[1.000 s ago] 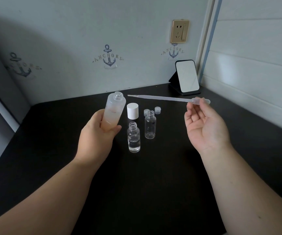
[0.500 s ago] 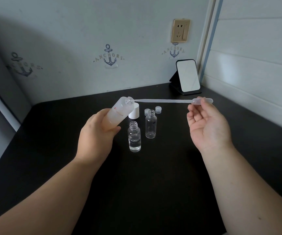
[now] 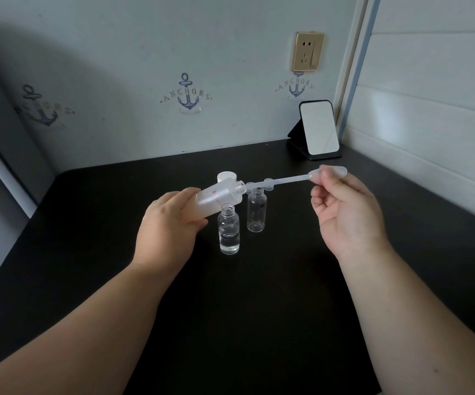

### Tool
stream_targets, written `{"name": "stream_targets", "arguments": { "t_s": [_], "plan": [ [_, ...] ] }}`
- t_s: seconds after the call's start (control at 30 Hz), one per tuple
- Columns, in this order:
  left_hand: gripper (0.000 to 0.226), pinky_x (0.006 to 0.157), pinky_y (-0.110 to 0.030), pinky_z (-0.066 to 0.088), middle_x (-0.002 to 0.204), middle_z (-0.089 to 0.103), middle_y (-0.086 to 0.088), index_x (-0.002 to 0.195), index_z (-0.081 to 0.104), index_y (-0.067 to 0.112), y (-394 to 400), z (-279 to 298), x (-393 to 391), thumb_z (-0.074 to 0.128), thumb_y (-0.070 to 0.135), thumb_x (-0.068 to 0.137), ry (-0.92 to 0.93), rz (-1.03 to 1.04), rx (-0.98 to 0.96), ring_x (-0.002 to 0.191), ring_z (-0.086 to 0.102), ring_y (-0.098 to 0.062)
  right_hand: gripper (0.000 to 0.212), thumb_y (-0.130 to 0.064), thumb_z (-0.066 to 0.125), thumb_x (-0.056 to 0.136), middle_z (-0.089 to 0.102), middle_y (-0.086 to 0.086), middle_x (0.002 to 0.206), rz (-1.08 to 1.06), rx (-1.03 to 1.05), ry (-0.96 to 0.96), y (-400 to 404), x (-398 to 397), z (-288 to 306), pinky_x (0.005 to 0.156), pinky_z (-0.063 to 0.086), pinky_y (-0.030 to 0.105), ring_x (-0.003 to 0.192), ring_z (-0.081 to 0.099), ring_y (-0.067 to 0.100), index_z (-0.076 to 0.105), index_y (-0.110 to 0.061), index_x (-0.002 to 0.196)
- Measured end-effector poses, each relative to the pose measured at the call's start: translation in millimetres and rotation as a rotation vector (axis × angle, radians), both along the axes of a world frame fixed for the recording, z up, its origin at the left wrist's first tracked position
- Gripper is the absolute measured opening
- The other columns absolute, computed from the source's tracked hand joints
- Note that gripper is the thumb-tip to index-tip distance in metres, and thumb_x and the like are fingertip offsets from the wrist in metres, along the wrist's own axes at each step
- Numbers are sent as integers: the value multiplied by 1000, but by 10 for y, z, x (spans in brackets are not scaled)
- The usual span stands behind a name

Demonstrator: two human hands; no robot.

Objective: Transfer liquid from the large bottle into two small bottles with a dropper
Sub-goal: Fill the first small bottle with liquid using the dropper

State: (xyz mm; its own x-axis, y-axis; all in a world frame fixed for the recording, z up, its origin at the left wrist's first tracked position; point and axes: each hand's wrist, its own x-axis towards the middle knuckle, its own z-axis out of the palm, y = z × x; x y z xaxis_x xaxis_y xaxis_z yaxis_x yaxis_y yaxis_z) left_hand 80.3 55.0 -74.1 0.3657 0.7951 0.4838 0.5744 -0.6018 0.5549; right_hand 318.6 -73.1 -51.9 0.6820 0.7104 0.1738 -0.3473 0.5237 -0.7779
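Since the earlier frames the large bottle (image 3: pixel 219 199) has tipped further, neck now pointing right and near level, and the dropper (image 3: pixel 284 179) tip has closed in to sit right at its open mouth (cannot tell if it's actually inside). Left hand (image 3: pixel 168 226) has fingers wrapped round the bottle's base, held above the black table (image 3: pixel 88 238); right hand (image 3: pixel 347 212) pinches the dropper bulb between thumb and fingertips, other fingers loosely curled. Two small bottles stand uncapped below: the near small bottle (image 3: pixel 228 233) holds some clear liquid, the far small bottle (image 3: pixel 256 212) looks empty, with a white cap (image 3: pixel 226 175) behind them.
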Motion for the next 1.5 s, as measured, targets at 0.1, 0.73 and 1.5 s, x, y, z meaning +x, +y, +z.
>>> {"name": "stream_targets", "arguments": {
  "t_s": [0.1, 0.73, 1.5],
  "plan": [
    [56, 96, -31, 42, 123, 63, 5, 132, 63, 24, -7, 0, 10, 81, 14, 81, 3, -15, 7, 114, 56, -21, 9, -15, 73, 82, 77, 6, 88, 39, -10, -84, 7, -63, -13, 69, 51, 21, 70, 65, 13, 81, -17, 86],
    [55, 93, -30, 38, 118, 65, 6, 129, 66, 23, 9, -26, 41, 82, 10, 78, -13, -26, 63, 110, 57, -23, 20, -25, 76, 80, 78, 10, 103, 99, -99, -348, 68, -217, -66, 72, 52, 21, 87, 73, 20, 80, -18, 97],
    [40, 71, -12, 32, 95, 56, 19, 118, 61, 38, 57, 0, -13, 77, 25, 84, -109, 67, -35, 87, 50, -2, 21, -15, 64, 98, 76, -2, 88, 2, 34, 247, 16, 47, -16, 70, 54, 20, 80, 72, 13, 77, -15, 81]
  ]
}}
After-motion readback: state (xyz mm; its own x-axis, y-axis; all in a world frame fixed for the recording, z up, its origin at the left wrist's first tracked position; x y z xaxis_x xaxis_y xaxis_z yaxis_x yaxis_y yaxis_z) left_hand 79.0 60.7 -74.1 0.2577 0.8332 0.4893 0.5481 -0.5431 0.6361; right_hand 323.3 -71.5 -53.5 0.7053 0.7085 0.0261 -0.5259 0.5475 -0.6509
